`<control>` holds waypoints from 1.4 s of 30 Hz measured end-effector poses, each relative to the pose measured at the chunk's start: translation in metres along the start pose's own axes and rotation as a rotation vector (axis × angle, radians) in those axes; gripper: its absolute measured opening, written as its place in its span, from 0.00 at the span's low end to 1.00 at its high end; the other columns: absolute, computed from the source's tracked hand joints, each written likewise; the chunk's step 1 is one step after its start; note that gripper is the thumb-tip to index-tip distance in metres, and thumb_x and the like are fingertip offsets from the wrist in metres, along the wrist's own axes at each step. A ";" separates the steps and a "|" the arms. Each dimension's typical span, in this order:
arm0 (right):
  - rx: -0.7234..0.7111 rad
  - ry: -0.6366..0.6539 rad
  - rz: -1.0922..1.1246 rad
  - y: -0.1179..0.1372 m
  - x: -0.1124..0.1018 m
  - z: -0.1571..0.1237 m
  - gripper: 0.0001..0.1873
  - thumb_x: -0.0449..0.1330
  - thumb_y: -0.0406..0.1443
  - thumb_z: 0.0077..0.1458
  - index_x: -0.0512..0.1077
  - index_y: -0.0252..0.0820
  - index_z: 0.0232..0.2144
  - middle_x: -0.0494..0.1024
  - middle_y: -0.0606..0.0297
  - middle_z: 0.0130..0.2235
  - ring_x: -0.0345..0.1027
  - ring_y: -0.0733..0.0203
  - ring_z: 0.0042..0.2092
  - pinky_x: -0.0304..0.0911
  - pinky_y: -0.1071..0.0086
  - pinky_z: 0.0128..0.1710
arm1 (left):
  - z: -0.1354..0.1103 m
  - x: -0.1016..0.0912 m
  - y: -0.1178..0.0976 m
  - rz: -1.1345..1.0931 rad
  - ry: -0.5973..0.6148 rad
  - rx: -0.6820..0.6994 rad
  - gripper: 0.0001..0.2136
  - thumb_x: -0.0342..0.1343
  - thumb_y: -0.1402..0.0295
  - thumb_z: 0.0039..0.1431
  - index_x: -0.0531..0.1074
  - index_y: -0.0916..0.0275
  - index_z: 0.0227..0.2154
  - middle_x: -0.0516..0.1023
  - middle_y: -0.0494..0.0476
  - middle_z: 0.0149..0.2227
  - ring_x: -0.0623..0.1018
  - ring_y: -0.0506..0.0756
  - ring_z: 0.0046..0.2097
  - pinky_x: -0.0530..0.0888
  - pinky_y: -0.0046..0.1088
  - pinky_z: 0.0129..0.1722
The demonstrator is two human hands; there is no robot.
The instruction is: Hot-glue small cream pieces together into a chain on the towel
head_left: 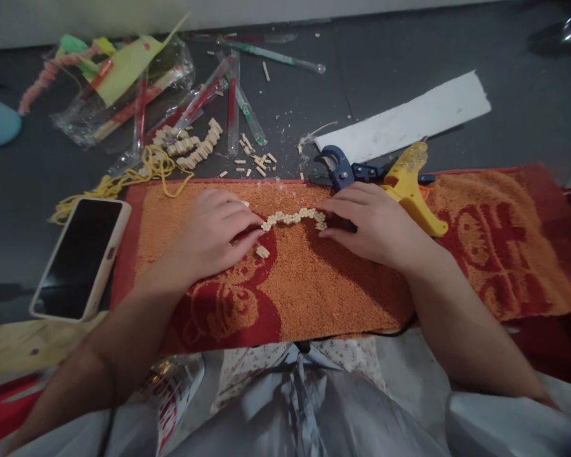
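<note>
A curved chain of small pale wooden bits (292, 218) lies on an orange and red towel (314, 285). My left hand (214, 231) rests palm down on the towel, fingers together, with its fingertips pressed on the chain's left end. My right hand (371, 222) lies palm down at the chain's right end, its fingertips touching the last bits. One loose bit (262, 252) sits just below the left fingertips. What lies under either palm is hidden.
A phone (78, 257) lies at the towel's left edge. A yellow glue gun (409, 187) and blue-handled cutters (345, 170) sit behind my right hand, beside a white strip (404, 120). Cut stick pieces (193, 147), yellow cord (124, 181) and plastic-wrapped sticks (233, 101) litter the dark floor.
</note>
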State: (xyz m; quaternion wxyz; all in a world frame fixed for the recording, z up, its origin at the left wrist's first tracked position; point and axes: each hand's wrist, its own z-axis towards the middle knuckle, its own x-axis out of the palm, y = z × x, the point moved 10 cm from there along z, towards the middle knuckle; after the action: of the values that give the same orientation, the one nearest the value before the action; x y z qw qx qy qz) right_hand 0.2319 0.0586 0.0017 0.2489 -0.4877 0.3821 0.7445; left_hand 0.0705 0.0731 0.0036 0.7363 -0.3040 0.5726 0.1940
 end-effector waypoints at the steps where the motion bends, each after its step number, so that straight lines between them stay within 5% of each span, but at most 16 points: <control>1: -0.001 0.000 -0.001 0.000 0.000 0.000 0.14 0.61 0.37 0.61 0.77 0.41 0.48 0.80 0.55 0.42 0.71 0.48 0.45 0.66 0.56 0.46 | 0.000 0.000 0.000 -0.003 0.005 -0.006 0.12 0.51 0.60 0.68 0.78 0.57 0.38 0.82 0.56 0.37 0.77 0.58 0.45 0.70 0.38 0.48; 15: -0.052 -0.051 0.060 -0.001 0.001 0.002 0.09 0.63 0.36 0.59 0.79 0.38 0.41 0.81 0.53 0.42 0.72 0.48 0.43 0.68 0.55 0.46 | 0.000 -0.003 -0.005 0.011 -0.055 0.055 0.12 0.52 0.62 0.67 0.79 0.60 0.37 0.82 0.57 0.36 0.77 0.57 0.43 0.69 0.35 0.46; 27: -0.042 -0.016 0.016 -0.002 0.003 0.002 0.20 0.64 0.36 0.59 0.75 0.39 0.54 0.80 0.54 0.44 0.72 0.48 0.46 0.67 0.56 0.46 | 0.001 -0.002 -0.001 0.013 -0.028 0.017 0.12 0.51 0.61 0.68 0.79 0.58 0.37 0.82 0.56 0.36 0.77 0.57 0.43 0.69 0.35 0.47; 42: -0.038 -0.011 0.018 0.000 0.002 0.003 0.16 0.61 0.35 0.59 0.77 0.38 0.50 0.79 0.53 0.43 0.71 0.47 0.45 0.66 0.57 0.46 | -0.003 -0.014 -0.007 0.019 -0.009 0.033 0.12 0.48 0.68 0.64 0.78 0.58 0.37 0.80 0.55 0.35 0.76 0.56 0.43 0.70 0.34 0.46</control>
State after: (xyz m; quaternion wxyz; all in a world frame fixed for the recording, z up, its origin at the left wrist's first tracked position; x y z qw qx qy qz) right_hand 0.2293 0.0609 0.0001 0.2350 -0.4850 0.3707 0.7564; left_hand 0.0688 0.0664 0.0184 0.7419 -0.2854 0.5753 0.1927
